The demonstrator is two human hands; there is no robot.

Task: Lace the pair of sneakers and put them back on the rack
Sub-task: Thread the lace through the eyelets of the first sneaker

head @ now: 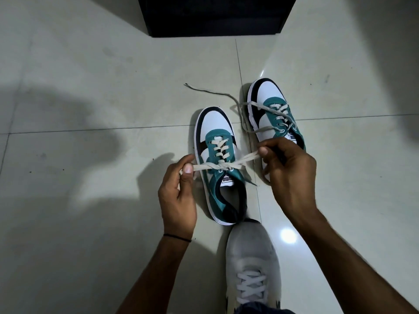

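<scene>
You are indoors, most likely in a home, in a spot where shoes are kept. Under you lies a floor [90, 64] of large, glossy, pale tiles with thin grout lines crossing it, and a lamp overhead glares off it near its right edge. A dark, boxy piece of furniture [215, 17] stands on the floor at its far edge; what it holds cannot be told. A pair of teal, white and black sneakers [221, 168] sits straight on the tiles near the middle, and your own foot in a white shoe [251, 257] stands just behind them. The light is dim, with soft shadows across the left side.
</scene>
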